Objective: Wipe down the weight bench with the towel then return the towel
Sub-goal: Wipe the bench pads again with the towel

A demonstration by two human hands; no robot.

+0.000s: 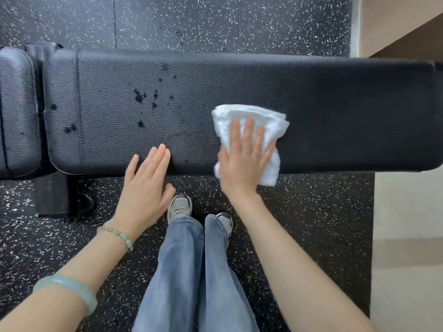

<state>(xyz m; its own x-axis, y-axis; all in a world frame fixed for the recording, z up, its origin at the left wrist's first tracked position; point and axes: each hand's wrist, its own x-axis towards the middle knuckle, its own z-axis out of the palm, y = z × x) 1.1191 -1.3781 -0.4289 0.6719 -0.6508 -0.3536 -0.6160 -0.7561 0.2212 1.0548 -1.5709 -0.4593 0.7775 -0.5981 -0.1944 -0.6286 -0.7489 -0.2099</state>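
1. I am pressing my right hand flat on the towel. The fingers are straight and a little spread, not curling round the cloth.
2. The towel, white and folded, is lying under that hand on the black pad of the weight bench. Its long axis is running the way my fingers point, away from me across the pad's width. The far end is showing past my fingertips, and the near corner is hanging over the pad's near edge on the little-finger side.
3. The bench's long axis is running left to right, crosswise to my fingers and well past both hands.
4. My left hand is lying open with its fingers straight and close together, holding nothing. Its fingertips are reaching over the pad's near edge, but I cannot tell whether they are touching it.
5. Dark wet spots are dotting the pad beyond my left fingertips, well apart from the towel.
6. A shorter pad is sitting further left of that hand, across a narrow gap.
7. Below my wrists, my shoes are standing on the speckled floor.
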